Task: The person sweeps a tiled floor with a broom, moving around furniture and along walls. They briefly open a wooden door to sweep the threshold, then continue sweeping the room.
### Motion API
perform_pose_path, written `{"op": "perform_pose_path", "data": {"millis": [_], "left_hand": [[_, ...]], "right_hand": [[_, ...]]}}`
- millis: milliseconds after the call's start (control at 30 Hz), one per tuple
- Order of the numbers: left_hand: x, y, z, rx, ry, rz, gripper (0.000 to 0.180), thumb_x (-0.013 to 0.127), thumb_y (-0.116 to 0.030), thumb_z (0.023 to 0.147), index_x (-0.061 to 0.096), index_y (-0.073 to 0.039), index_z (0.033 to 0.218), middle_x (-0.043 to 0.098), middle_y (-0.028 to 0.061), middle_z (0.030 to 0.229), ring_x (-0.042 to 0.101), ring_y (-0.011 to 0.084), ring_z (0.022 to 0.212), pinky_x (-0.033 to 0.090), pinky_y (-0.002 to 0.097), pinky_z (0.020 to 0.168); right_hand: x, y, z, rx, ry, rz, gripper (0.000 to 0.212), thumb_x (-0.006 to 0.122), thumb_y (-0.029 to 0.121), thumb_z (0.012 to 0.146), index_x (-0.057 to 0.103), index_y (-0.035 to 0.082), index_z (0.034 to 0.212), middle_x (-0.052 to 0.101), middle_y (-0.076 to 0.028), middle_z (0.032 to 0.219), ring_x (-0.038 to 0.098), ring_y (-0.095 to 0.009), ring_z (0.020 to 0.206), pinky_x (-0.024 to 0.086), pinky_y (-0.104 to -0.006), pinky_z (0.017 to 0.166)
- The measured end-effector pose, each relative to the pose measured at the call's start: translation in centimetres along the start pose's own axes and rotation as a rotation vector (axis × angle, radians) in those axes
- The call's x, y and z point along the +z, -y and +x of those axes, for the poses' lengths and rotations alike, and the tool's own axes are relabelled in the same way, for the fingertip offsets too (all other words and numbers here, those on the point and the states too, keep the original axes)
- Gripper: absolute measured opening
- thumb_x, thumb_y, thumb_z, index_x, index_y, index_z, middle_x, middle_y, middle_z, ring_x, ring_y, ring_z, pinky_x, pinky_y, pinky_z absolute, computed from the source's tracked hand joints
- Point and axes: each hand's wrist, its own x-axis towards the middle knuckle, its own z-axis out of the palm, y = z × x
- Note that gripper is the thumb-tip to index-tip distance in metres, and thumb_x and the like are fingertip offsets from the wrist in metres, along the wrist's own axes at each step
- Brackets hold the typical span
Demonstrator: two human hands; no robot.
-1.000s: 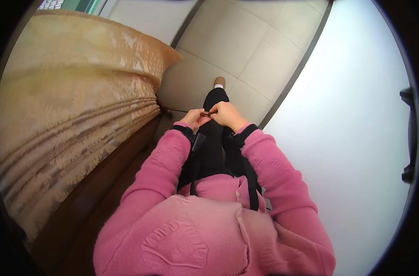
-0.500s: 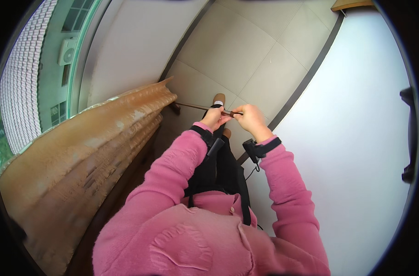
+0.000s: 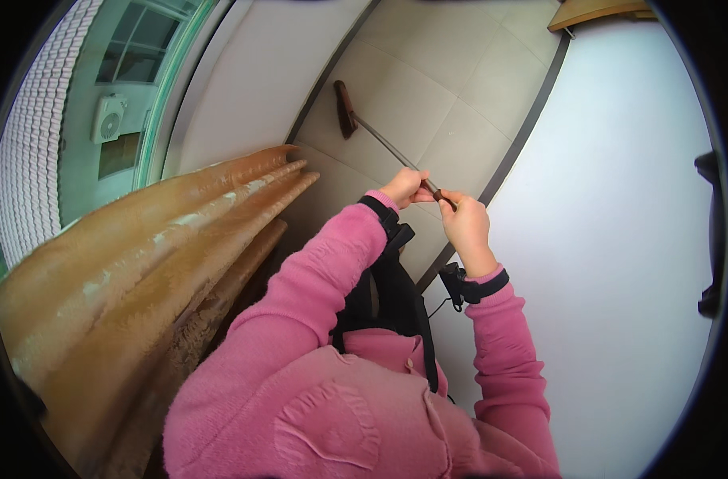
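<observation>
Smooth, pale floor tiles [image 3: 404, 36] with a long broom [image 3: 386, 143] slanting over them.
From the head view, the left hand [image 3: 405, 189] has its grip closed round the stick [image 3: 396, 153], and the right hand [image 3: 468, 226] has its grip snug on the dark top end. Two hands close together probably keep the stick steady, and it seems to slant so the brown broom head [image 3: 345, 110] can reach down near the left wall [image 3: 244, 72]. The stick is thin, straight and looks like metal. A shiny gold curtain [image 3: 132, 263] has soft, wavy folds.

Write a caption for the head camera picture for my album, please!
Left hand and right hand hold a broom over floor tiles, golden curtain at left.
</observation>
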Motion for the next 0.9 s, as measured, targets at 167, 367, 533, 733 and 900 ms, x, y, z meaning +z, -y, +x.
{"op": "perform_pose_path", "data": {"millis": [167, 367, 533, 733, 900], "left_hand": [[-0.2, 5.0, -4.7, 0.008, 0.012, 0.031, 0.027, 0.043, -0.018, 0.094, 0.050, 0.008, 0.092, 0.061, 0.0171, 0.089, 0.065, 0.0242, 0.076, 0.056, 0.0318, 0.070], [-1.1, 10.7, -5.6, -0.099, -0.176, -0.015, 0.025, 0.044, -0.018, 0.094, 0.051, 0.005, 0.091, 0.057, 0.0139, 0.081, 0.061, 0.0216, 0.066, 0.056, 0.0293, 0.063], [-1.2, 10.6, -0.1, -0.099, -0.202, -0.044, 0.025, 0.042, -0.019, 0.094, 0.050, 0.005, 0.091, 0.057, 0.0126, 0.081, 0.061, 0.0214, 0.066, 0.056, 0.0300, 0.062], [6.6, 6.0, 8.4, -0.068, -0.060, 0.097, 0.029, 0.044, -0.019, 0.093, 0.050, 0.008, 0.087, 0.058, 0.0145, 0.079, 0.061, 0.0217, 0.061, 0.056, 0.0317, 0.059], [12.6, 2.7, 11.1, -0.031, 0.070, 0.147, 0.027, 0.043, -0.020, 0.094, 0.051, 0.006, 0.090, 0.060, 0.0138, 0.081, 0.063, 0.0216, 0.069, 0.056, 0.0316, 0.068]], "right_hand": [[0.4, -1.4, -6.5, -0.084, -0.012, 0.129, 0.023, 0.062, 0.016, 0.078, 0.067, 0.007, 0.098, 0.063, -0.019, 0.073, 0.062, -0.029, 0.060, 0.048, -0.0342, 0.058], [2.8, -5.5, -7.8, -0.023, 0.176, 0.225, 0.021, 0.061, 0.015, 0.077, 0.068, 0.006, 0.095, 0.065, -0.016, 0.087, 0.063, -0.032, 0.080, 0.050, -0.0361, 0.070], [4.4, -7.6, -3.8, 0.032, 0.153, 0.172, 0.019, 0.062, 0.016, 0.077, 0.068, 0.008, 0.093, 0.066, -0.014, 0.087, 0.063, -0.032, 0.082, 0.050, -0.0377, 0.073], [-1.5, -11.5, 1.7, 0.119, -0.014, 0.079, 0.021, 0.059, 0.016, 0.079, 0.067, 0.009, 0.097, 0.065, -0.016, 0.080, 0.063, -0.033, 0.077, 0.050, -0.0393, 0.069], [-5.6, -13.3, 3.7, 0.082, -0.163, 0.004, 0.022, 0.060, 0.018, 0.080, 0.067, 0.009, 0.098, 0.065, -0.016, 0.077, 0.063, -0.031, 0.069, 0.049, -0.0366, 0.063]]}}
